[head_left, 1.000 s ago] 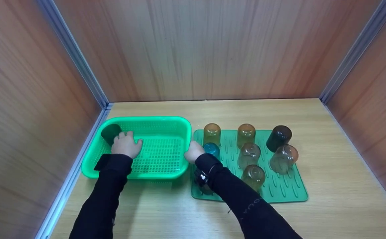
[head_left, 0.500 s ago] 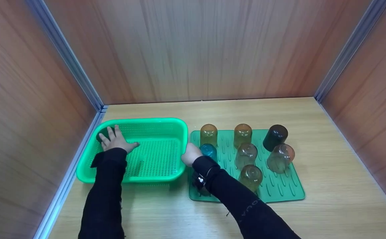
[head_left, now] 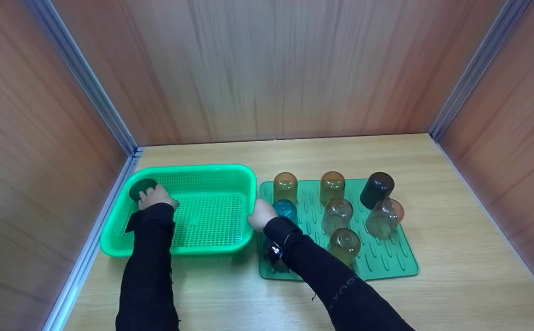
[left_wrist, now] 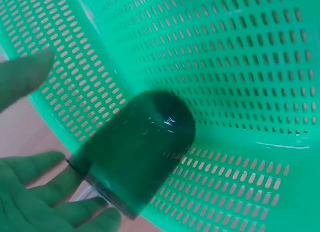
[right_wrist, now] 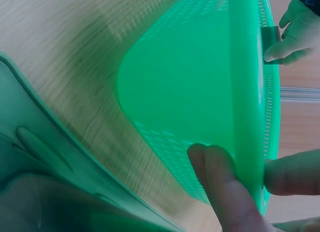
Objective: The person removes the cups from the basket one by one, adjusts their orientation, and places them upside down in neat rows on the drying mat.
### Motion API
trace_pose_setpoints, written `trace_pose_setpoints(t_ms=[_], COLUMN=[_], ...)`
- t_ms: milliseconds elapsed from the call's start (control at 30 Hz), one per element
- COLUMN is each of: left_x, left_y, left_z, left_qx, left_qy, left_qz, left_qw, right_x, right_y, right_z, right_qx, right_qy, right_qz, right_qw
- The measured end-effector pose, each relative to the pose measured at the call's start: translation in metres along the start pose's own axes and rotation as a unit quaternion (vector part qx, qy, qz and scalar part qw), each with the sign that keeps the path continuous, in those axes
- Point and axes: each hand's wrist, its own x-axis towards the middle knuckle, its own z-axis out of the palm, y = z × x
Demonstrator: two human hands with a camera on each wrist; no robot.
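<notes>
A dark tinted glass (left_wrist: 135, 142) lies on its side in the far left corner of the green plastic basket (head_left: 214, 250). My left hand (head_left: 156, 200) reaches into the basket there; in the left wrist view its fingertips touch the mouth end of the glass, while the thumb (left_wrist: 30, 74) stands well apart from it. The glass's rounded base points away from that hand. On the basket's right side, my right hand (head_left: 262, 215) holds the rim. The right wrist view shows that rim (right_wrist: 247, 117) between thumb and fingers.
Right of the basket lies a green drying mat (head_left: 400, 264) with upturned glasses: two amber (head_left: 285, 187), a blue one (head_left: 285, 210), a dark one (head_left: 377, 190) and several paler ones (head_left: 338, 215). My right forearm crosses its near-left part. Wooden panels (head_left: 267, 69) enclose the table.
My left hand held the dark glass, then spread its fingers over it; now those fingers are drawn in at its mouth end. My right hand stays on the basket rim.
</notes>
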Motion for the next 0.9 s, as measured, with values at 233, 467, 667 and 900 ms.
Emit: trace_pose_setpoints(t_ms=[233,467,667,900], left_x=[0.002,0.002,0.000,0.000], left_y=[-0.007,-0.010,-0.009,0.004], left_z=[0.005,0.006,0.004,0.001], left_qx=[-0.017,-0.004,-0.008,-0.037], left_qy=[0.019,0.086,0.111,0.102], left_qz=[-0.013,-0.006,0.003,0.004], left_qw=[0.9996,0.9963,0.9938,0.9941], right_x=[-0.002,-0.001,0.000,0.002], right_y=[-0.001,-0.002,-0.002,-0.002], right_z=[0.003,0.003,0.003,0.003], right_qx=[0.001,-0.010,0.004,-0.002], right_qy=[-0.001,0.004,-0.004,-0.002], right_qz=[0.004,0.009,0.011,0.001], right_qw=[1.000,1.000,1.000,1.000])
